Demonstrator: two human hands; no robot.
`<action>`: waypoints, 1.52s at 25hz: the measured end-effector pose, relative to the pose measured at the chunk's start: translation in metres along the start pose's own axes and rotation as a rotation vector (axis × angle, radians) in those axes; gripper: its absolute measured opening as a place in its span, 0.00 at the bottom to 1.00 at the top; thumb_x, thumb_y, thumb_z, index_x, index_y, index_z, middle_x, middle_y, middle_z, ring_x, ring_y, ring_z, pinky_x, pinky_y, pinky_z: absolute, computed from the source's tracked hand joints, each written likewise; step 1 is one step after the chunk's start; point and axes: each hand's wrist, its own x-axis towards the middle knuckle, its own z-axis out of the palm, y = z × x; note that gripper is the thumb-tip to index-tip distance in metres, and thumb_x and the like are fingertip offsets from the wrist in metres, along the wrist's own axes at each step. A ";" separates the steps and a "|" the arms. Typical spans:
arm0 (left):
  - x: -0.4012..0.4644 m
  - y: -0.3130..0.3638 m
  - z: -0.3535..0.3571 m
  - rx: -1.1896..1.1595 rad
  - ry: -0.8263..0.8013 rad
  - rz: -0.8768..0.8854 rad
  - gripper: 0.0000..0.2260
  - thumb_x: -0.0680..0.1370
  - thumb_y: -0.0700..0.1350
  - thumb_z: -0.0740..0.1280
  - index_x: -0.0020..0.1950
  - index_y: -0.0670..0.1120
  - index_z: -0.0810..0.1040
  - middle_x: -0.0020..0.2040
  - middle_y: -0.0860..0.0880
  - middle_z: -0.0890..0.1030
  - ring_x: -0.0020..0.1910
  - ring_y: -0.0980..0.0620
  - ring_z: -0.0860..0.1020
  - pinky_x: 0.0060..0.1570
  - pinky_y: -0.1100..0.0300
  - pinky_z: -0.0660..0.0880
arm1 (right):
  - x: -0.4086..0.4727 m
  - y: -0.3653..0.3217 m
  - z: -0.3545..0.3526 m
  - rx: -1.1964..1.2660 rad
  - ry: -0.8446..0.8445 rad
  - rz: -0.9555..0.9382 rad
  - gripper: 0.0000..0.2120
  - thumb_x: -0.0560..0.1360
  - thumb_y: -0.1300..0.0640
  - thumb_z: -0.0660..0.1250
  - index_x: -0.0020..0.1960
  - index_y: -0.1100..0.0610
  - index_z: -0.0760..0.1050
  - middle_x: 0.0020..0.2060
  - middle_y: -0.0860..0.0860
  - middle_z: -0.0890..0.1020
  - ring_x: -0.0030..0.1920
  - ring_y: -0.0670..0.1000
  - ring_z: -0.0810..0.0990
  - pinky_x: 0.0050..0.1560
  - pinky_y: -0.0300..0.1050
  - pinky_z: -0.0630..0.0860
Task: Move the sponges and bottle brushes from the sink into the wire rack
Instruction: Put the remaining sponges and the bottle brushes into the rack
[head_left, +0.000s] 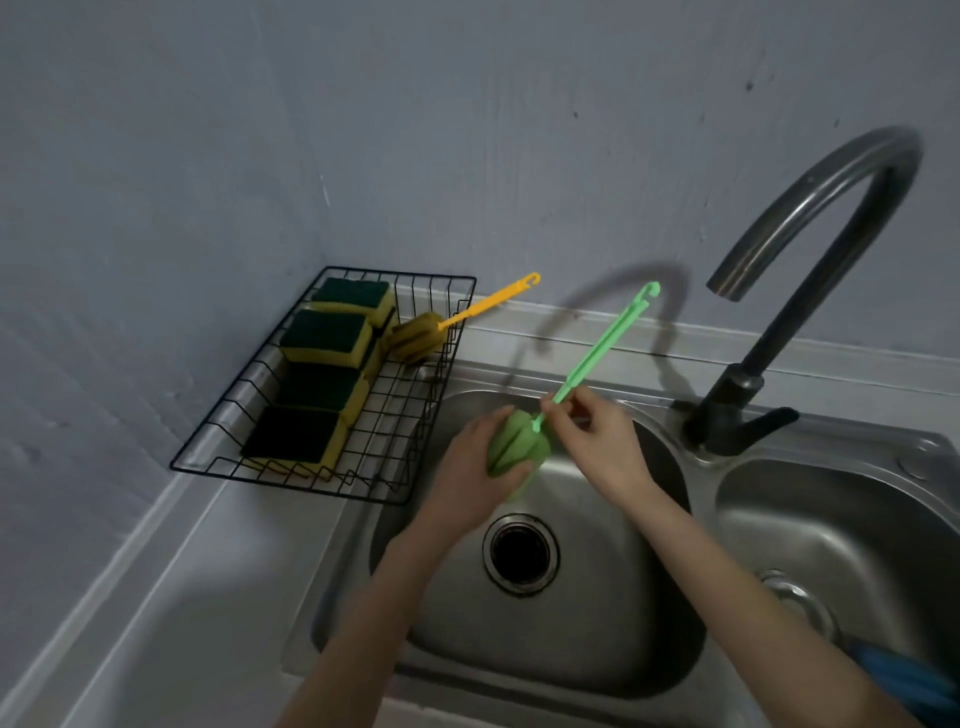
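Hands grip the green foam bottle brush (519, 447) above the steel sink (597, 649), left hand (470, 473) squeezing its head, right hand (597, 441) pinching its handle, while four yellow-green sponges (324, 338) and a yellow bottle brush (421, 335) already sit in the black wire rack (332, 488).

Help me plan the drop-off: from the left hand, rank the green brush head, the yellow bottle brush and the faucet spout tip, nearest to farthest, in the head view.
1. Green brush head: gripped in the left hand, over the sink basin.
2. Yellow bottle brush: up and left, its head in the wire rack, handle over the rim.
3. Faucet spout tip: farthest, up and right.
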 end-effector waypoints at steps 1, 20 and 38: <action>-0.002 0.004 -0.003 0.012 0.018 0.025 0.27 0.70 0.43 0.69 0.67 0.46 0.65 0.63 0.45 0.72 0.62 0.48 0.70 0.63 0.55 0.67 | -0.001 -0.007 0.000 0.042 0.002 0.004 0.08 0.73 0.55 0.65 0.35 0.55 0.73 0.28 0.47 0.75 0.28 0.41 0.72 0.32 0.31 0.67; 0.026 -0.023 -0.096 0.247 0.140 -0.017 0.21 0.70 0.42 0.68 0.62 0.48 0.70 0.59 0.44 0.73 0.57 0.48 0.71 0.55 0.55 0.68 | 0.050 -0.061 0.001 0.602 0.082 0.026 0.06 0.75 0.58 0.61 0.40 0.53 0.72 0.32 0.49 0.77 0.28 0.41 0.79 0.33 0.34 0.78; 0.126 -0.094 -0.087 0.363 0.080 -0.210 0.22 0.73 0.38 0.63 0.66 0.46 0.67 0.65 0.39 0.70 0.63 0.41 0.69 0.61 0.47 0.69 | 0.120 -0.003 0.059 0.525 0.047 0.272 0.02 0.75 0.57 0.61 0.46 0.55 0.72 0.38 0.49 0.79 0.39 0.46 0.81 0.50 0.46 0.79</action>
